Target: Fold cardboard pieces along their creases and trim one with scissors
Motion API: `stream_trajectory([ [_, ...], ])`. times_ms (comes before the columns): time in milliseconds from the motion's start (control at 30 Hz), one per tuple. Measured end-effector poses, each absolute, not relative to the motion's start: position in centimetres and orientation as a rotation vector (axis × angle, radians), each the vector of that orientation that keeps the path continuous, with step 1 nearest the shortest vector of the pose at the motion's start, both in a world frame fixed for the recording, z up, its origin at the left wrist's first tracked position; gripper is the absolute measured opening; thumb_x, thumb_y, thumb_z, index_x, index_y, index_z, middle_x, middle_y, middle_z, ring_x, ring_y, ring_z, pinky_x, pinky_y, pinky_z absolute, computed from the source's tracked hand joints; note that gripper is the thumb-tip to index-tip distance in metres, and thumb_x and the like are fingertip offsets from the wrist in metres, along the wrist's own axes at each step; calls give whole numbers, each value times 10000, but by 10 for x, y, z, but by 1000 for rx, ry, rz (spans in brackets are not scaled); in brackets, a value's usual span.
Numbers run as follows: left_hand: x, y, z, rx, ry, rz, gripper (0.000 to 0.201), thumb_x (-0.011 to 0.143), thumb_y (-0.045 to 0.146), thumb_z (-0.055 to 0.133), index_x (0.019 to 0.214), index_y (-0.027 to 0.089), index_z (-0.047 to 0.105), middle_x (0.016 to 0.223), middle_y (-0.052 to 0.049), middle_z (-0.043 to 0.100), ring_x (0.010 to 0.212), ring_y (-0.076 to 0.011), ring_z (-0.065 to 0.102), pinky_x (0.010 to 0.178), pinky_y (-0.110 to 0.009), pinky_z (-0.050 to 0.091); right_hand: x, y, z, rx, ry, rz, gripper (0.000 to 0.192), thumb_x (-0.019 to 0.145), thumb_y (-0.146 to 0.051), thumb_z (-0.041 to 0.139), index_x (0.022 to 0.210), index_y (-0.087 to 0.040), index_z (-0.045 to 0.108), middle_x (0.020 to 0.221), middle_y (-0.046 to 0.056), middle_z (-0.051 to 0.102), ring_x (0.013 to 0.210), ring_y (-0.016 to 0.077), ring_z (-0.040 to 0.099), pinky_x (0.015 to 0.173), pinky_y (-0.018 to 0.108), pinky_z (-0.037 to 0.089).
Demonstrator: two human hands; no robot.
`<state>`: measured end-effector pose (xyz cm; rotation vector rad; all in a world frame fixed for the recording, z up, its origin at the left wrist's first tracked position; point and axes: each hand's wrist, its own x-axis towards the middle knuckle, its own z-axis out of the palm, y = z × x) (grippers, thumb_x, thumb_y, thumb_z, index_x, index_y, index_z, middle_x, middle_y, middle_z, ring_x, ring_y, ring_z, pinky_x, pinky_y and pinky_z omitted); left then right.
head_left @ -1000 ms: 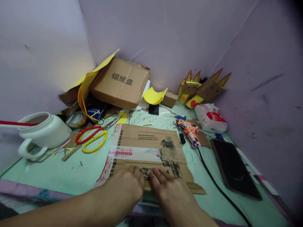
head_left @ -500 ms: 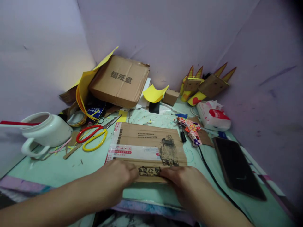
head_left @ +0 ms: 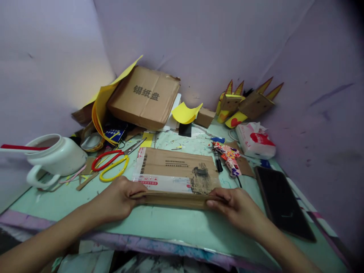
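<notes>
Across the middle of the table lies a flat piece of cardboard (head_left: 173, 163) with printed text, a strip of clear and red tape, and a black smudge. Its near edge is bent at a crease. My left hand (head_left: 125, 197) pinches the left end of that fold between thumb and fingers. At the right end of the same fold, my right hand (head_left: 231, 203) is closed with its thumb on top. Red-and-yellow-handled scissors (head_left: 116, 161) lie left of the cardboard, blades partly apart. To its right rest a flower-patterned glue gun (head_left: 229, 155) and a black marker (head_left: 218, 162).
At the left stands a white mug (head_left: 62, 155). A cardboard box (head_left: 145, 98) with yellow paper sheets (head_left: 102, 102) leans at the back. Rabbit-eared cardboard figures (head_left: 253, 102), a tissue pack (head_left: 256, 140) and a dark phone (head_left: 284, 201) are on the right.
Both hands have moved apart, outward to the ends of the cardboard's near strip. That strip, flat under my fingers before, is now bent along the crease, and its drawn-on patch no longer shows.
</notes>
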<state>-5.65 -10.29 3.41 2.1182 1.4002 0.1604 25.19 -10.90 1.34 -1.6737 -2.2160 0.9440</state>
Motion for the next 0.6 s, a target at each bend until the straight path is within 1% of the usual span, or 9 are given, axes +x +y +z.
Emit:
stream_trajectory([
  [67, -62, -102, 34, 2003, 1385, 253, 183, 786, 272, 540, 836, 178, 689, 716, 26, 707, 685, -137, 642, 624, -186, 462, 257, -113, 10, -1600, -2043, 1089, 241, 810, -366, 513, 760, -178, 656, 679, 16, 689, 661, 186, 641, 567, 242, 452],
  [133, -72, -106, 28, 1966, 1329, 365, 180, 787, 271, 565, 884, 178, 686, 862, -9, 735, 804, -163, 669, 723, -230, 497, 263, -120, 5, -1536, -1896, 1150, 227, 801, -372, 538, 794, -184, 665, 744, 21, 712, 725, 194, 663, 630, 249, 495],
  [233, -88, -112, 12, 2089, 1160, 575, 138, 799, 255, 563, 808, 178, 677, 956, -66, 732, 882, -183, 679, 782, -268, 518, 270, -127, -6, -1485, -1790, 1142, 174, 759, -362, 619, 742, -196, 671, 787, 42, 730, 775, 216, 688, 684, 268, 537],
  [300, -96, -115, 1, 2196, 1070, 680, 118, 768, 245, 601, 827, 177, 677, 1061, -113, 700, 945, -208, 666, 806, -283, 520, 274, -127, -15, -1366, -1840, 1067, 120, 718, -307, 673, 783, -207, 690, 911, 71, 734, 859, 235, 690, 738, 291, 551],
  [367, -101, -116, -7, 2308, 985, 712, 222, 745, 242, 638, 957, 190, 673, 1192, -143, 634, 1050, -240, 622, 860, -314, 502, 279, -124, -23, -1156, -2002, 900, 175, 738, -253, 651, 902, -236, 710, 1073, 93, 697, 985, 251, 658, 826, 339, 537],
  [400, -102, -116, -10, 2358, 931, 740, 279, 755, 252, 639, 1030, 204, 655, 1220, -143, 616, 1079, -246, 605, 889, -331, 487, 281, -122, -25, -1038, -2085, 800, 217, 773, -256, 616, 971, -254, 705, 1108, 94, 684, 1022, 253, 641, 856, 362, 527],
  [433, -104, -115, -12, 2389, 873, 778, 323, 777, 279, 628, 1094, 215, 626, 1216, -138, 619, 1081, -245, 601, 913, -348, 473, 283, -121, -25, -947, -2133, 713, 240, 813, -280, 577, 1023, -268, 693, 1109, 92, 684, 1032, 250, 637, 866, 372, 524],
  [500, -108, -114, -17, 2367, 773, 855, 337, 835, 335, 573, 1157, 235, 579, 1148, -110, 660, 1050, -231, 608, 942, -372, 450, 286, -121, -21, -860, -2128, 675, 265, 873, -369, 512, 1072, -292, 669, 1027, 75, 714, 990, 243, 656, 850, 371, 537],
  [600, -112, -111, -25, 2385, 742, 912, 256, 911, 319, 475, 1142, 285, 579, 1182, -71, 648, 1112, -218, 558, 985, -394, 407, 287, -129, -9, -869, -1969, 819, 271, 886, -454, 473, 1063, -356, 654, 897, 39, 738, 858, 225, 693, 808, 344, 559],
])
